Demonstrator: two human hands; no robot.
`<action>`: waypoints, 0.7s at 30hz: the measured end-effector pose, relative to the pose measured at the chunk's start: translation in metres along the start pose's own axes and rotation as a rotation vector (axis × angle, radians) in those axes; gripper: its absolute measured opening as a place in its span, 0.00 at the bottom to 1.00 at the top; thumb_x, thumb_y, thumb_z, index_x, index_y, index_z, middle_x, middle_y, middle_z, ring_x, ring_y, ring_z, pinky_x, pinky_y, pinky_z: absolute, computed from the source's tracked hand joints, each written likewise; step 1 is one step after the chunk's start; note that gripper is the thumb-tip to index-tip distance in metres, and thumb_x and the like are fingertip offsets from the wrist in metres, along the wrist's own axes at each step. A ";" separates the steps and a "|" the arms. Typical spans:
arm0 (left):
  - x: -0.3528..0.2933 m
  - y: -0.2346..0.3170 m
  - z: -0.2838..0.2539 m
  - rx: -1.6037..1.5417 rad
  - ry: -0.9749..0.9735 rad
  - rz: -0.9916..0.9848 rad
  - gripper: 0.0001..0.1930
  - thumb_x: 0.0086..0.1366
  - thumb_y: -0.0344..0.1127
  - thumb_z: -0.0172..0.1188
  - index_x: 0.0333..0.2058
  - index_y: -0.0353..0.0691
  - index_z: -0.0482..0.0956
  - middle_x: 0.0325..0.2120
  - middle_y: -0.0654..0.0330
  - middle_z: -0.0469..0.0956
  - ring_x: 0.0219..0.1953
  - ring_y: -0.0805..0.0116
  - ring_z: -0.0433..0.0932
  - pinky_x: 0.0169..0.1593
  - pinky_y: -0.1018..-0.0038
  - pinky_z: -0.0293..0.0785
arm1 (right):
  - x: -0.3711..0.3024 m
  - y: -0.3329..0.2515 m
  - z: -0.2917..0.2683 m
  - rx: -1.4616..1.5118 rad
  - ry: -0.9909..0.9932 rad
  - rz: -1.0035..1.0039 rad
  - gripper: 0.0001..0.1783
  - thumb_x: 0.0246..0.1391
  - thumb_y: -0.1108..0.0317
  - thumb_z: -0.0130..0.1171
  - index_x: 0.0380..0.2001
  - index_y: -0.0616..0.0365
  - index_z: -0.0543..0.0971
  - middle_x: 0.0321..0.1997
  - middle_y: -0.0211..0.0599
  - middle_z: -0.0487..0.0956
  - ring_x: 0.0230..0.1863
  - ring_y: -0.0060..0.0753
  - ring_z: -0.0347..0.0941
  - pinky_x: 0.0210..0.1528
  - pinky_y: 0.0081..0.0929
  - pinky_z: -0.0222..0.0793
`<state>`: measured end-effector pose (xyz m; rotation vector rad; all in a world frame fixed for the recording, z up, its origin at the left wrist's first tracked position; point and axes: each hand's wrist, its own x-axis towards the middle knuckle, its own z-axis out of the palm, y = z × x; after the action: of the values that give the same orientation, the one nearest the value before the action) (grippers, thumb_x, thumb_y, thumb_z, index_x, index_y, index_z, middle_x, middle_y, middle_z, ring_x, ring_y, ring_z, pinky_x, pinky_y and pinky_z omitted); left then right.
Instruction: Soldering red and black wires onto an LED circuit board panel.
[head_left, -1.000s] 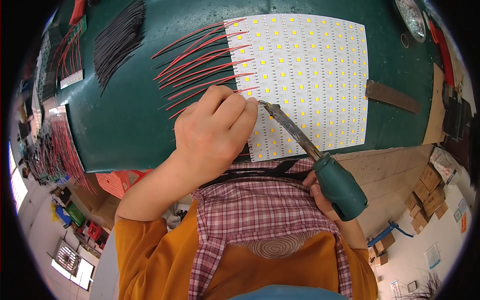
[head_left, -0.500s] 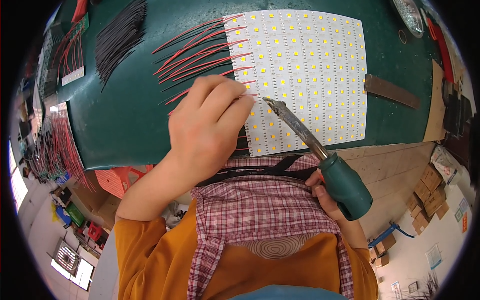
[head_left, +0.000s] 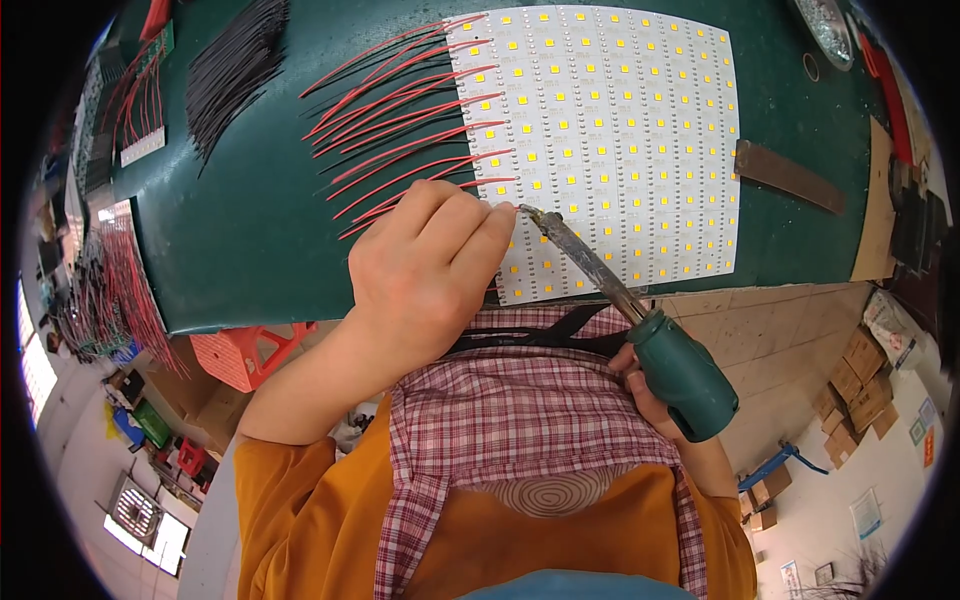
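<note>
Right grip (head_left: 645, 395) is curling its fingers around the green handle of the soldering iron (head_left: 685, 375), the palm hiding behind it. That iron is probably feeling solid and front-heavy, and its dark metal shaft is likely running hot, so the handle is offering the only safe hold. Farther on and to the left, the left grip (head_left: 425, 270) is pinching thumb and forefinger together, seemingly on a red wire whose end is barely showing; the iron's tip is pointing just beside them, though I cannot tell whether it is touching. Beneath, the white LED board (head_left: 640, 150) is lying flat on the green worktop (head_left: 250, 250). It is looking thin, light and a little bendy, so its bare edges are suiting the fingers best. Farther along its left edge, soft attached wires (head_left: 385, 110) are trailing leftward; their joints are probably remaining fragile under pulling.
</note>
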<state>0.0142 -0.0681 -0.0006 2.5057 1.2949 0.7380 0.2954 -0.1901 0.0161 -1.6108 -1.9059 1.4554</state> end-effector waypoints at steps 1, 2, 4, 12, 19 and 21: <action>-0.001 -0.002 0.003 0.037 0.029 0.046 0.15 0.46 0.24 0.65 0.36 0.36 0.84 0.27 0.63 0.76 0.32 0.65 0.78 0.29 0.73 0.74 | 0.001 0.000 0.001 0.009 0.017 -0.009 0.10 0.62 0.70 0.62 0.44 0.62 0.77 0.36 0.37 0.82 0.34 0.27 0.76 0.38 0.23 0.72; -0.001 -0.003 0.004 0.074 0.058 0.092 0.15 0.45 0.28 0.64 0.36 0.36 0.83 0.28 0.64 0.75 0.33 0.67 0.78 0.27 0.75 0.72 | 0.001 0.000 0.002 0.017 0.034 -0.018 0.10 0.62 0.70 0.62 0.44 0.62 0.77 0.36 0.37 0.82 0.34 0.26 0.76 0.38 0.23 0.72; -0.002 -0.003 0.004 0.080 0.041 0.092 0.15 0.45 0.28 0.64 0.36 0.36 0.83 0.28 0.64 0.75 0.33 0.67 0.78 0.27 0.75 0.72 | 0.002 -0.001 0.000 -0.017 0.008 -0.002 0.10 0.62 0.69 0.62 0.44 0.62 0.77 0.37 0.37 0.82 0.34 0.26 0.76 0.38 0.23 0.72; -0.002 -0.002 0.004 0.107 0.035 0.094 0.16 0.45 0.29 0.63 0.37 0.37 0.83 0.29 0.63 0.74 0.34 0.66 0.78 0.28 0.75 0.73 | -0.003 -0.006 0.004 0.273 0.051 0.118 0.11 0.65 0.64 0.60 0.45 0.59 0.77 0.37 0.35 0.81 0.32 0.21 0.73 0.37 0.22 0.71; 0.001 -0.005 0.004 0.076 0.039 0.055 0.16 0.45 0.28 0.63 0.37 0.37 0.83 0.29 0.63 0.75 0.34 0.65 0.78 0.29 0.73 0.74 | -0.005 -0.001 0.001 0.170 -0.001 0.124 0.12 0.64 0.64 0.60 0.46 0.60 0.77 0.37 0.36 0.81 0.33 0.22 0.74 0.38 0.23 0.71; 0.001 -0.006 0.003 0.020 0.057 0.048 0.15 0.45 0.27 0.63 0.36 0.37 0.83 0.29 0.63 0.75 0.34 0.64 0.78 0.29 0.72 0.74 | -0.009 0.005 0.000 0.107 0.015 0.065 0.12 0.64 0.65 0.60 0.46 0.61 0.77 0.37 0.37 0.82 0.34 0.23 0.74 0.38 0.24 0.71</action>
<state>0.0119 -0.0638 -0.0054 2.5571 1.2705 0.8173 0.3019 -0.1988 0.0155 -1.6436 -1.7513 1.5385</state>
